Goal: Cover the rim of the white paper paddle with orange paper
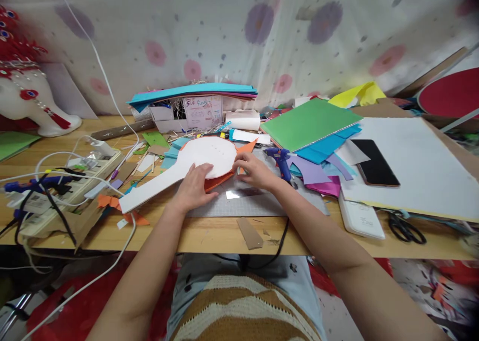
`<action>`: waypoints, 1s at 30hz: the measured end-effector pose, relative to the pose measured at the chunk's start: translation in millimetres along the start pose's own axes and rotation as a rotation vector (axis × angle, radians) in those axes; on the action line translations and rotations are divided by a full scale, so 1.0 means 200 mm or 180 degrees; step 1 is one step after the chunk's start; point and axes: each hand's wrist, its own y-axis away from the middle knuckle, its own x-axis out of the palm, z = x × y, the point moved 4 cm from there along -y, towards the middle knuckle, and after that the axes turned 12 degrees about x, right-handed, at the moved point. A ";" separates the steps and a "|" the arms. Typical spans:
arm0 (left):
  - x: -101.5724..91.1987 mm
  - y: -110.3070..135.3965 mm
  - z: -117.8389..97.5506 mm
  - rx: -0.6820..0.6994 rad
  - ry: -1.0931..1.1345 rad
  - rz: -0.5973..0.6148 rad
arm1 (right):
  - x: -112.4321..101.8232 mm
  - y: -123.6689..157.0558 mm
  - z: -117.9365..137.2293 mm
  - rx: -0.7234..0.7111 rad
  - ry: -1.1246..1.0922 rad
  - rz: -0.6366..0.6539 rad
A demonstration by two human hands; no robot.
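Observation:
A white paddle-shaped cutout (207, 154) with a long handle lies over an orange sheet (219, 182), whose edges and a pointed part stick out around its round end. My left hand (195, 187) rests flat on the lower side of the cutout, fingers stretched and thumb apart, pressing it down. At the right edge of the round end, my right hand (252, 170) has its fingers curled in a pinch around the orange edge; the fingertips are partly hidden. Underneath is a grey cutting mat (262, 208). A blue glue gun (281, 162) stands just right of my right hand.
To the right lie coloured sheets (310, 124), a black phone (376, 162) on a white board (419, 191), and black scissors (406, 228). At left are a power strip (75, 186) with tangled cables and a white mannequin head (41, 99). A box (202, 112) stands behind.

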 end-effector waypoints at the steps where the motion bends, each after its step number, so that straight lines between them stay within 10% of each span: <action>1: 0.01 0.00 -0.01 -0.0004 -0.0026 -0.0007 | 0.01 -0.02 0.00 -0.0050 0.0001 0.0066; 30: -0.07 -0.14 0.08 -0.0745 0.0152 0.0575 | 0.10 -0.03 0.01 0.0728 0.0198 -0.0244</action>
